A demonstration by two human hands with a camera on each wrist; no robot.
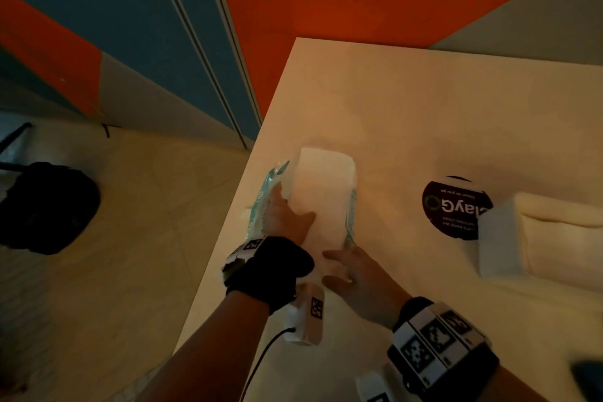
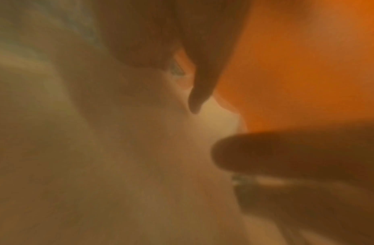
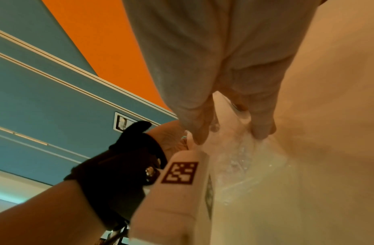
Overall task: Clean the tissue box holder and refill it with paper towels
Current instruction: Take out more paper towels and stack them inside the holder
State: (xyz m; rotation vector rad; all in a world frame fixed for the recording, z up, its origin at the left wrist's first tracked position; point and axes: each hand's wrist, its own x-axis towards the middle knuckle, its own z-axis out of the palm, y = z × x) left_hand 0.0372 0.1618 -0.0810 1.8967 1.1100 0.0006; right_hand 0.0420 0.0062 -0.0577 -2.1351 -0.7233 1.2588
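Note:
A stack of white paper towels (image 1: 323, 186) lies on the pale table (image 1: 424, 108), half out of its clear wrapper with teal print (image 1: 350, 215). My left hand (image 1: 287, 219) grips the stack's left side, thumb on top; the left wrist view is blurred, with the left hand (image 2: 207, 129) close against the towels (image 2: 119, 149). My right hand (image 1: 342, 268) pinches the wrapper's near end. In the right wrist view, the right hand (image 3: 230, 136) presses into the crinkled wrapper (image 3: 244, 159). The white tissue box holder (image 1: 538, 238) stands to the right, apart from both hands.
A round dark sticker (image 1: 453, 209) lies on the table between the towels and the holder. The table's left edge runs just beside my left hand. A black bag (image 1: 45, 206) sits on the floor at the left. Blue and orange wall panels (image 1: 195, 42) stand behind.

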